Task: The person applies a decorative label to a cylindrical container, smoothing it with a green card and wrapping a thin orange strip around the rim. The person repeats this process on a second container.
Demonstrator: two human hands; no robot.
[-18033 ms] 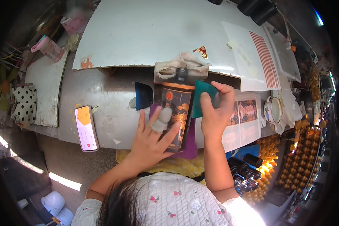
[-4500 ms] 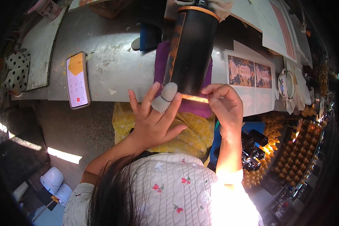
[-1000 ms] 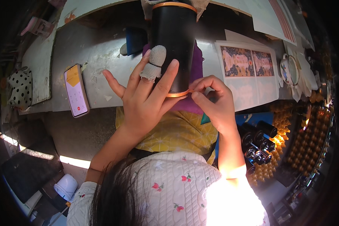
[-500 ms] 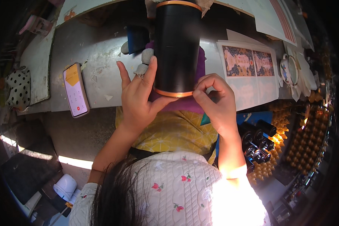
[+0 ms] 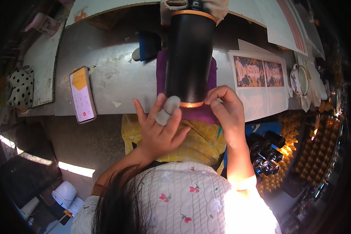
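A black cylinder point(image 5: 189, 58) with copper-orange rims lies lengthwise in front of me over a purple cloth point(image 5: 162, 72). By its near left edge, my left hand point(image 5: 160, 130) is open, fingers spread. One of its fingers wears a grey cloth finger cover point(image 5: 168, 109), whose tip overlaps the cylinder's near end in the view; whether it touches cannot be told. At the near right rim my right hand point(image 5: 227, 111) is closed, thumb and forefinger pinched together. What the pinch holds, if anything, is too small to make out.
A lit phone point(image 5: 82, 95) lies on the metal table at left. Printed sheets point(image 5: 257, 78) and a roll of tape point(image 5: 299, 80) are at right. Behind the cylinder sits a dark blue block point(image 5: 149, 46). Several black cylindrical parts point(image 5: 266, 152) stand low at right, beside golden egg-tray-like sheets point(image 5: 319, 144).
My left hand has come off the cylinder's left side and moved nearer me, down to its near end. My right hand keeps its pinch at the rim. The whole view has shifted slightly.
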